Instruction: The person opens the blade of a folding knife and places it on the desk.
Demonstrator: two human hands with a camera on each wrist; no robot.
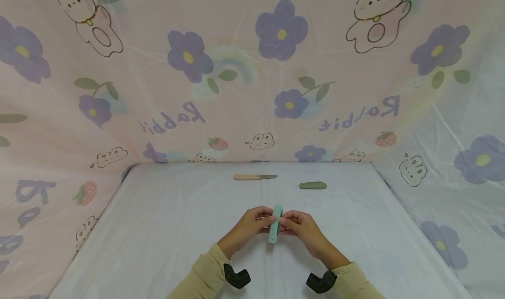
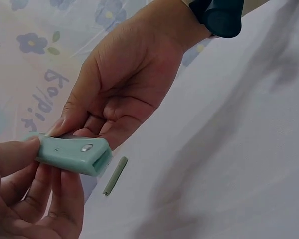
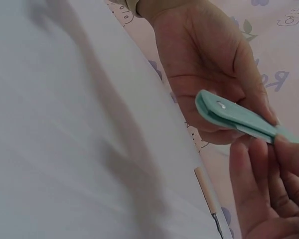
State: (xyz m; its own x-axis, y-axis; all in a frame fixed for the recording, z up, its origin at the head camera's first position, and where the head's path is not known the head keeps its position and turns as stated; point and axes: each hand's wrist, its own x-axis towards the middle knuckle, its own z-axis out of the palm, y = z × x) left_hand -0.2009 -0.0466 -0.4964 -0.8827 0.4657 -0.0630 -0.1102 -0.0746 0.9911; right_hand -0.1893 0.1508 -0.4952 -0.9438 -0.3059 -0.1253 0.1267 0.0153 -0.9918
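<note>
A mint-green folding knife (image 1: 273,235) with a shiny rivet near one end is held between both hands. My left hand (image 1: 251,224) pinches its handle from the left, thumb on top. From the right, my right hand (image 1: 305,229) pinches it near the middle. In the right wrist view, the handle (image 3: 234,110) has a long slot along its side, with a thin strip of metal showing by the right fingertips (image 3: 240,149). The other end of the knife is partly hidden by the fingers.
A knife with a light wooden handle (image 1: 246,177) lies at the back of the white table (image 1: 158,229). To its right lies an olive-green folded knife (image 1: 313,185). A patterned curtain (image 1: 236,93) with flowers and rabbits surrounds the table's back and sides.
</note>
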